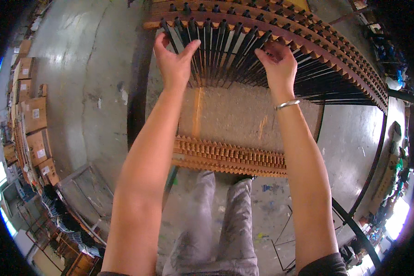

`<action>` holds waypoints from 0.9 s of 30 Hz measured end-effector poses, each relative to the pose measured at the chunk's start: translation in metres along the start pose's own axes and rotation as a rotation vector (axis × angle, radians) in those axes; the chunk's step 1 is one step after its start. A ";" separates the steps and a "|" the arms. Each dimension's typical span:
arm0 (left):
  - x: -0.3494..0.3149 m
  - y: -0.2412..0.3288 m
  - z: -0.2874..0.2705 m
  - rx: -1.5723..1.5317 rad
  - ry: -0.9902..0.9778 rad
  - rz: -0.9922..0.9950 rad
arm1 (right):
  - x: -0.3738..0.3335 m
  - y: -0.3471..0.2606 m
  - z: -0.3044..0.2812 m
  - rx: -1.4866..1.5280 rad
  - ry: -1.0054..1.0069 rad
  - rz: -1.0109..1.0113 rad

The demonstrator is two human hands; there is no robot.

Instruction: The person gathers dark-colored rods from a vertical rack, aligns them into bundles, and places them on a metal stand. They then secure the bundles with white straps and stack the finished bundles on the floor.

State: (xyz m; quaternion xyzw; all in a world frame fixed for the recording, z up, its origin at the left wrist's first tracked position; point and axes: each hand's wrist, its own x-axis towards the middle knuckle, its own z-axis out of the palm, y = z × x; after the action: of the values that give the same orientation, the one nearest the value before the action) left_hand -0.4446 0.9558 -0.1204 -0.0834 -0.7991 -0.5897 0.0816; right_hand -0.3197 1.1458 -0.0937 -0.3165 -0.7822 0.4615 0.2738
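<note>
Up at 11 o'clock, the bare left hand (pixel 175 62) has thumb and fingers well apart, straddling a few slim black rods (pixel 246 46); whether it presses on them, I can't tell. Between 1 and 2 o'clock, the right hand (pixel 281 64), silver bangle (pixel 287 104) at the wrist, curls its fingers by the same row, thumb nearby; any grip is hidden.

And the rods? Fanned from 11 round to 3 o'clock, hanging off a curved-looking, reddish-brown notched wooden rack (pixel 315 45). That front row looks well filled, and dark tips line the rows behind it too, so the loading there seems far along. Final spacing at both hands is hard to judge.

Now look just below centre, toward 6 o'clock: pale-brown toothed wooden bars (pixel 230 154), no rods visible in their notches. If those count, that side looks undone. Grey-trousered legs (pixel 234 221) stand at 6.
</note>
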 end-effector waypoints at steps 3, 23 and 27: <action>0.007 -0.009 0.005 -0.199 0.000 -0.054 | -0.003 -0.005 0.008 -0.037 -0.052 -0.014; -0.029 -0.002 0.025 -0.131 -0.140 0.069 | -0.048 0.008 0.114 0.604 -0.485 -0.006; -0.052 0.020 0.015 -0.145 -0.132 -0.052 | -0.076 -0.001 0.102 0.319 -0.470 -0.094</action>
State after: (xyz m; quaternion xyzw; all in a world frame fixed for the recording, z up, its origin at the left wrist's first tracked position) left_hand -0.3901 0.9740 -0.1184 -0.1068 -0.7600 -0.6410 0.0072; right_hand -0.3439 1.0326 -0.1463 -0.1173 -0.7554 0.6264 0.1523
